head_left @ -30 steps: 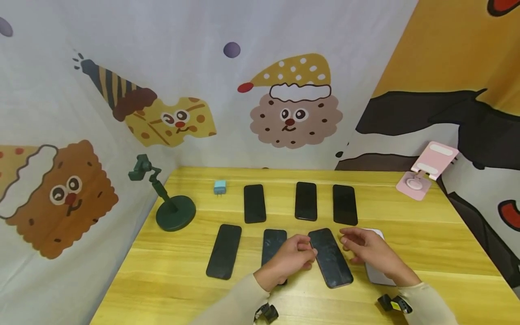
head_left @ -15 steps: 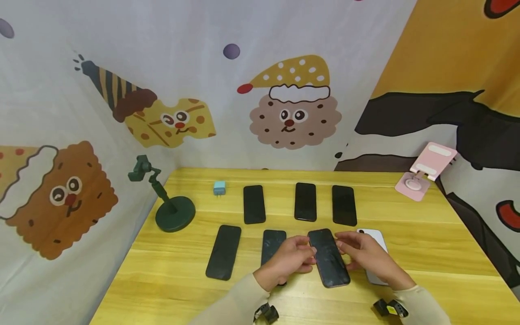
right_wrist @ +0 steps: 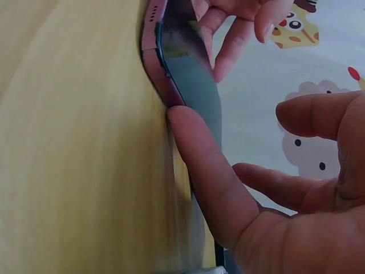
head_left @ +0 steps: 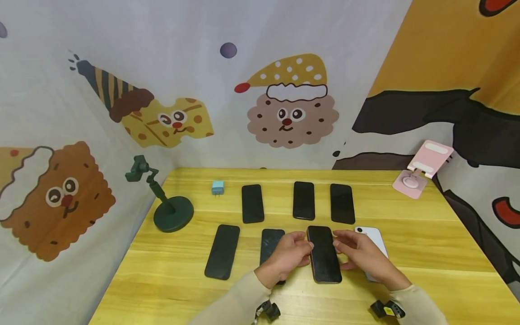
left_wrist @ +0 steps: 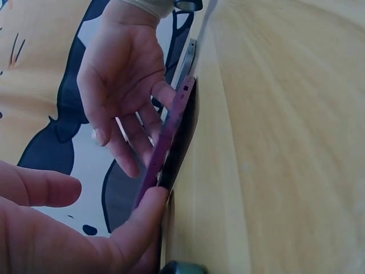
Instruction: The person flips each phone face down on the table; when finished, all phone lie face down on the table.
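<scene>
A dark-screened smartphone (head_left: 325, 257) with a pinkish frame (left_wrist: 165, 137) lies face up between both hands, its long sides running nearly straight away from me. My left hand (head_left: 286, 255) touches its left edge with extended fingers. At the right edge are the fingers of my right hand (head_left: 363, 253); in the right wrist view one straight finger (right_wrist: 199, 154) meets a lower corner of the phone. Another dark phone (head_left: 270, 243) is partly hidden under the left hand. Beneath the right hand lies a phone with a white back (head_left: 373, 237), mostly covered by the wrist.
A dark phone (head_left: 222, 252) lies at the front left. Behind are three more, left (head_left: 253, 203), middle (head_left: 304, 200) and right (head_left: 342, 203). A blue charger plug (head_left: 217, 188), a green stand (head_left: 174, 214) and a pink phone stand (head_left: 430, 159) stand farther out. Patterned cloth hangs behind the table.
My right hand has moved left to the phone's right edge. Between the hands, the phone has turned from slanted to nearly straight and shifted slightly left at its lower end.
</scene>
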Demonstrator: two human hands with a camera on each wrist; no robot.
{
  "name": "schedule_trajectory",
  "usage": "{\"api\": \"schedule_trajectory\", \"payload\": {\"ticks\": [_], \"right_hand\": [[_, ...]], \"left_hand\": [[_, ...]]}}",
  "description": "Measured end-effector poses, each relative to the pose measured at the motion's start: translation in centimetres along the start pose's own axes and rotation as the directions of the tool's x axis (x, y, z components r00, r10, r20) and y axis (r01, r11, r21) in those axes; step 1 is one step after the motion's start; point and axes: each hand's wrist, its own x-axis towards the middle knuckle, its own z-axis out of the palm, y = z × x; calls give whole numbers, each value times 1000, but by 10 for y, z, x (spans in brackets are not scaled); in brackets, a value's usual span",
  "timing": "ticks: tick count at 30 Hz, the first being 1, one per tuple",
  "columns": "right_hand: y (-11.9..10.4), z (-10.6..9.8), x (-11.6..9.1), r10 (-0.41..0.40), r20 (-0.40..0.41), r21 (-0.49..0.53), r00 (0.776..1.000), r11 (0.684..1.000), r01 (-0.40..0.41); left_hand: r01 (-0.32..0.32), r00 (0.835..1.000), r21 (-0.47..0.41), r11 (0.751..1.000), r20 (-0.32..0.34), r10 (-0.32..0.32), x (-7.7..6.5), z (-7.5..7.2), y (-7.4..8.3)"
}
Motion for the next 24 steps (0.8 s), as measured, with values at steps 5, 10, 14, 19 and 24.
{"api": "schedule_trajectory", "payload": {"ticks": [5, 10, 14, 19, 24], "right_hand": [[-1, 4, 2, 1, 4, 28, 1000, 1000, -2], [-2, 9, 4, -2, 13, 35, 1000, 999, 2], [-3, 13, 5, -16, 23, 40, 1000, 999, 15], [-5, 18, 5, -29, 27, 40, 999, 999, 28], [-6, 18, 5, -53, 45, 50, 998, 997, 50]], "left_hand": [[-8, 1000, -24, 1000, -3, 8, 4, 1, 1], [-5, 1000, -71, 997, 3, 6, 6, 1, 2], [-11, 1000, -95, 995, 8, 12, 6, 1, 2], [-27, 999, -107, 994, 27, 30, 6, 1, 2], [-31, 996, -119, 992, 82, 41, 8, 1, 2]]}}
